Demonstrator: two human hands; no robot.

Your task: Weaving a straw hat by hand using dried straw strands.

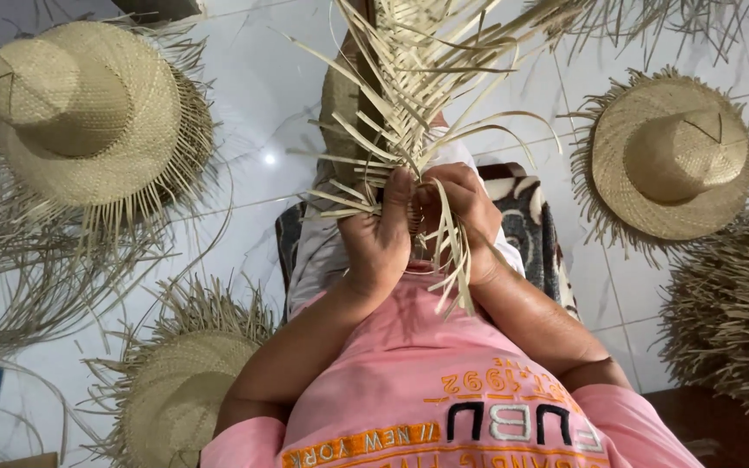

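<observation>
A half-woven piece of pale straw (409,95) rises in front of me, its loose strips fanning out to both sides. My left hand (381,234) grips its lower edge, thumb pressed up against the weave. Beside it, my right hand (465,217) pinches a few loose strips that curl down over its knuckles. Both hands touch at the bottom of the woven piece, above my lap and pink shirt (444,381).
Finished straw hats with ragged fringes lie on the white tiled floor: one at upper left (80,113), one at lower left (179,390), one at right (669,156). A heap of straw (730,312) sits at far right. A patterned cushion (530,234) lies beneath me.
</observation>
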